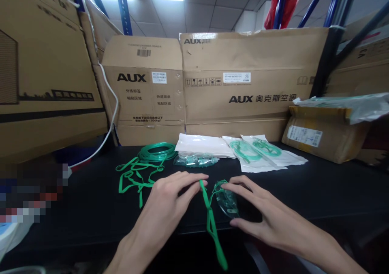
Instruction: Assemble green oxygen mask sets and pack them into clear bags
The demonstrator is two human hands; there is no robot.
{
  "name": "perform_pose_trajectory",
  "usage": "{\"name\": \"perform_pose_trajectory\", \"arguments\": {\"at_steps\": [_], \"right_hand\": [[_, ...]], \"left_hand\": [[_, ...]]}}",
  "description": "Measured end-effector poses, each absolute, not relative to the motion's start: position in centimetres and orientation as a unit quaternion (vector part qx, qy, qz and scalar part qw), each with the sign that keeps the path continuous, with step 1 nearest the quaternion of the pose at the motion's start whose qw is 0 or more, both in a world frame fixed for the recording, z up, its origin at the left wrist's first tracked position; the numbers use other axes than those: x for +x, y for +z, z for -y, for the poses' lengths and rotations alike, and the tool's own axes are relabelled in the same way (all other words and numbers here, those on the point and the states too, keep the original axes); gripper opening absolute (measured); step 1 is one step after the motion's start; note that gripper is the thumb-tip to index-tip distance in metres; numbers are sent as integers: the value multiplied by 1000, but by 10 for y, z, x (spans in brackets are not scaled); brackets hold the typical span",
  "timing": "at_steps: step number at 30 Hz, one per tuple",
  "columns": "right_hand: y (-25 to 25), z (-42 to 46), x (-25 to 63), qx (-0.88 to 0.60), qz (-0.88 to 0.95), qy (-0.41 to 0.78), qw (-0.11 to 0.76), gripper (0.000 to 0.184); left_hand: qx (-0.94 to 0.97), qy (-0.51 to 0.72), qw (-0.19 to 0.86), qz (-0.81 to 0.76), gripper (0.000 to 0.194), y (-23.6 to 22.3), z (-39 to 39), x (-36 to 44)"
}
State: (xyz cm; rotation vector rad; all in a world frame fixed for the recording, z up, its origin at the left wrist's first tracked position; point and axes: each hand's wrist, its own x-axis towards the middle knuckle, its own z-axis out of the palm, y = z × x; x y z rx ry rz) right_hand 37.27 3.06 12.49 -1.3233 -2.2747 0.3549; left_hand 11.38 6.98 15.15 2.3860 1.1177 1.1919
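Note:
Between thumb and fingers, my left hand (174, 195) pinches a green elastic strap (209, 217), whose loose end hangs over the front edge of the black table. The strap runs to a clear green oxygen mask (227, 201) on the table. My right hand (258, 209) curls around the mask, fingers at its top and thumb at its lower right rim. Beyond my left hand lie several more green straps (136, 177) in a tangle, beside a coil of green tubing (156, 150).
White paper pouches (203, 144) lie behind a clear bag with green parts (196, 160). To their right are packs of coiled tubing (264, 150). A small carton (322, 132) stands at right, and large cardboard boxes (243, 83) wall the back. A white cable (115, 100) hangs at left.

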Motion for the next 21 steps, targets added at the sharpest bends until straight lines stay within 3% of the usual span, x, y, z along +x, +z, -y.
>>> {"name": "perform_pose_trajectory", "arguments": {"at_steps": [9, 12, 16, 21], "right_hand": [[123, -32, 369, -464, 836, 158, 246, 65], [123, -32, 365, -457, 834, 166, 261, 60], [121, -35, 361, -434, 836, 162, 295, 46], [118, -45, 364, -457, 760, 183, 425, 33]], "left_hand": [[792, 439, 266, -330, 26, 165, -65, 113], [786, 441, 285, -326, 20, 164, -63, 113], [768, 464, 265, -353, 10, 158, -66, 117], [721, 568, 157, -365, 22, 155, -65, 112]]}}
